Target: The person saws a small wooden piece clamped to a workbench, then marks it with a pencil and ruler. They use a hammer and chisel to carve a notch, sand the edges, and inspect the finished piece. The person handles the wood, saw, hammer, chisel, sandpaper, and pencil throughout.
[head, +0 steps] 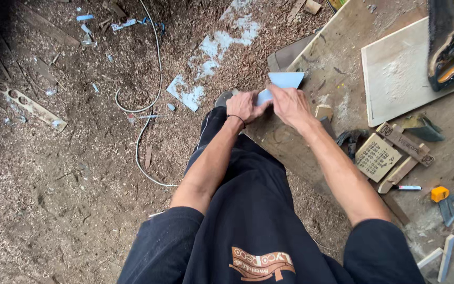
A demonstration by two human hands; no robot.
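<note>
Both your hands are on the light blue panel piece (285, 81) at the far-left edge of the counter (342, 63). The piece is flat, roughly trapezoid, and overhangs the counter edge toward the floor.

Left hand (244, 107): fingers curled around the near-left end of the blue piece, gripping it. Black band on that wrist.

Right hand (290, 105): pressed down on top of the piece, fingers closed over its near edge, touching the left hand. Both hands clamped on the same piece, neither one free.

Around it on the counter:
- Pale board (405, 79) lying flat, far right, dusty.
- Hand saw (446, 47) with a black and orange handle resting across that board, blade running off the top of the frame.
- Small pale wood block (322, 111) just right of your right hand.
- Square wooden plate with rows of marks (377, 156) near right, thin wood strips beside it.
- Marker pen (408, 188) nearer still, then a yellow and blue square tool (447, 200) at the right edge.
- Dark clamp-like tool (349, 139) between your right forearm and the square plate; can't tell exactly what it is.

Floor (69, 184) on the left is covered in sawdust and chips. White cable (151, 100) loops across it, blue offcuts (185, 94) scattered far of your hands, and a wood strip with round holes (27, 104) at far left.
</note>
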